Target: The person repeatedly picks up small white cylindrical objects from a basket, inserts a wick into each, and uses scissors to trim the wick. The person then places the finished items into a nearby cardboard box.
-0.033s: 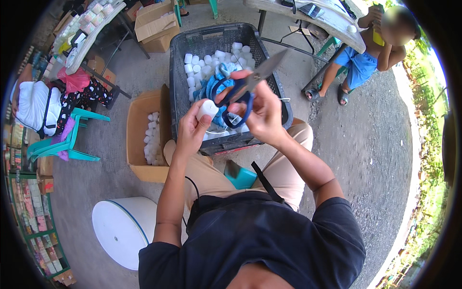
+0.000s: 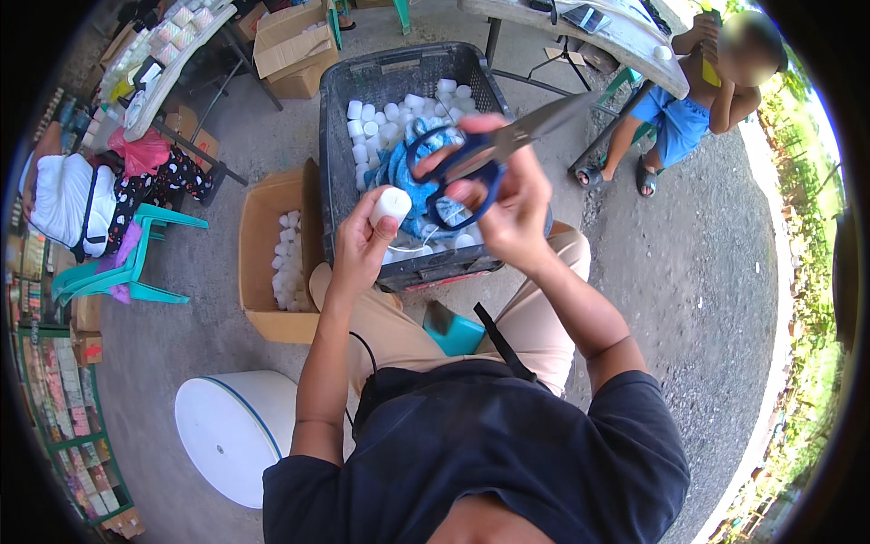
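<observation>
Between the thumb and fingers of my left hand (image 2: 362,245) is a small white cylinder (image 2: 391,207) with a rounded end. My right hand (image 2: 518,213) grips a pair of scissors (image 2: 480,163) by the dark blue handles, the broad metal blades pointing away to the upper right. A gap separates the scissors from the cylinder. Both hands are above a black plastic crate (image 2: 333,118) that holds many similar white cylinders (image 2: 370,130) and a bunched blue cloth (image 2: 394,172). A thin white strand hangs below my left hand, over the crate's near side.
Left of the crate, an open cardboard box (image 2: 258,208) holds more white cylinders. A large white drum (image 2: 227,435) lies nearer me. Tables (image 2: 625,45) stand beyond, with a seated person (image 2: 680,127) at the right and another beside a green chair (image 2: 140,254) at the left.
My right hand has moved the scissors a little to the right, away from the white cylinder. My left hand stays nearly where it was.
</observation>
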